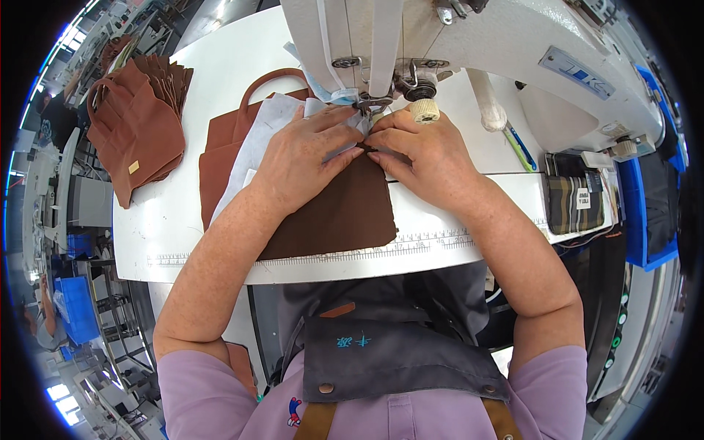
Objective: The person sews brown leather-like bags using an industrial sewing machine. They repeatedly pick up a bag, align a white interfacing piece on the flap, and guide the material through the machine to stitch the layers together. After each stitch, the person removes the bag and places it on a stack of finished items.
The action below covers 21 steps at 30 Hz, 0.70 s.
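Two hands, the left hand and the right hand, pinched the top edge of a dark brown panel beside the presser foot of a sewing machine, likely keeping its layers aligned. Beneath lay pale lining and a reddish-brown handled bag piece, the worktop presumably bearing their weight. One right-side blue bin contained dark material; a far-left blue bin's contents were unclear.
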### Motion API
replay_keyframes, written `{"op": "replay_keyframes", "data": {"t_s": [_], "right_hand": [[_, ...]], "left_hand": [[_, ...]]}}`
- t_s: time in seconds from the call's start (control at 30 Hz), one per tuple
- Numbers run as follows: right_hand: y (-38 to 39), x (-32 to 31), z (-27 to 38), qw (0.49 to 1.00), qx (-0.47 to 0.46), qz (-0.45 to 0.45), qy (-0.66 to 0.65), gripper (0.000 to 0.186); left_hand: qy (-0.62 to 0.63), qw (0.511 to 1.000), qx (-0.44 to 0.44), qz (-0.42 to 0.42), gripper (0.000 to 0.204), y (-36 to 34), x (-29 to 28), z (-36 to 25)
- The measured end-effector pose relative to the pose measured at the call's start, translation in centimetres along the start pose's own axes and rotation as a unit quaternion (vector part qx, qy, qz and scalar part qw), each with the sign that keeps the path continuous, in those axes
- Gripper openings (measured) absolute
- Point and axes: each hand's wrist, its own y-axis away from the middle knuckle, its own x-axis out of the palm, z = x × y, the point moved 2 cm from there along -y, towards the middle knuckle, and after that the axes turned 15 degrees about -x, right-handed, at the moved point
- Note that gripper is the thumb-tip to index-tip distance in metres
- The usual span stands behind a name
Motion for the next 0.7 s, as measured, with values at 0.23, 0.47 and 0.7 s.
{"op": "replay_keyframes", "data": {"t_s": [0.23, 0.47, 0.7], "right_hand": [[-0.1, 0.9, -0.6, 0.998, 0.049, -0.016, -0.033, 0.010], [-0.8, 0.8, -0.4, 1.000, 0.020, -0.017, -0.015, 0.009], [-0.4, 1.2, -0.3, 0.996, -0.053, -0.024, 0.069, 0.006]], "left_hand": [[0.006, 1.000, -0.004, 0.008, 0.018, 0.0, 0.0, 0.0], [0.020, 0.998, 0.026, -0.047, 0.014, 0.1, 0.2, -0.1], [0.025, 0.999, 0.017, -0.019, 0.018, -0.1, 0.2, 0.0]]}}
